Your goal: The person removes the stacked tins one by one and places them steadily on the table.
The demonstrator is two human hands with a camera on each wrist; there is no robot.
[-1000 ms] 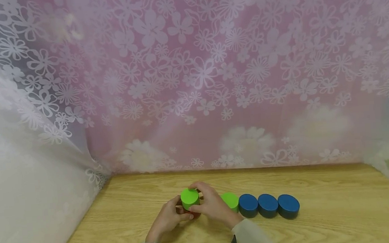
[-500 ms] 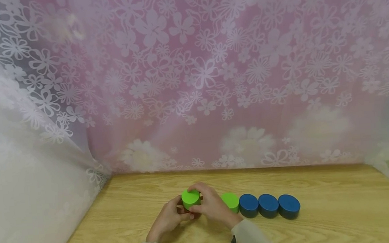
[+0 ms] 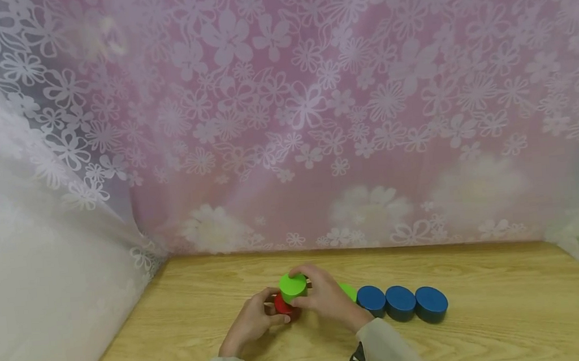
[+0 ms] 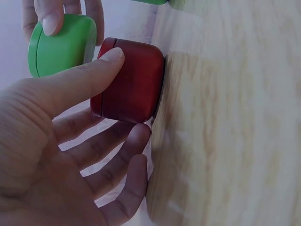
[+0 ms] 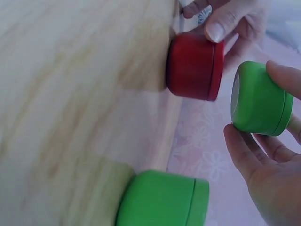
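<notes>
My left hand [image 3: 251, 319] holds a round red lidded tin [image 4: 134, 80] that stands upright on the table. Its thumb lies along the near side, and the other fingers curl behind. Just above and to the right of the red tin, my right hand [image 3: 326, 296] pinches a green lidded tin [image 5: 258, 96] between thumb and fingers. In the right wrist view this green tin is apart from the red tin [image 5: 193, 66] and raised off the table. A second green tin [image 5: 160, 202] stands on the table, partly hidden behind the right hand in the head view.
Three blue tins, the left one [image 3: 371, 298], the middle one [image 3: 400, 302] and the right one [image 3: 431, 304], stand in a row right of the second green tin. Behind the wood-grain table [image 3: 509, 310] hangs a pink flowered curtain [image 3: 317, 144]; a pale sheet [image 3: 33, 291] hangs on the left.
My right hand has moved the green tin up and to the right, off the red tin, which now shows more. My left hand has barely moved.
</notes>
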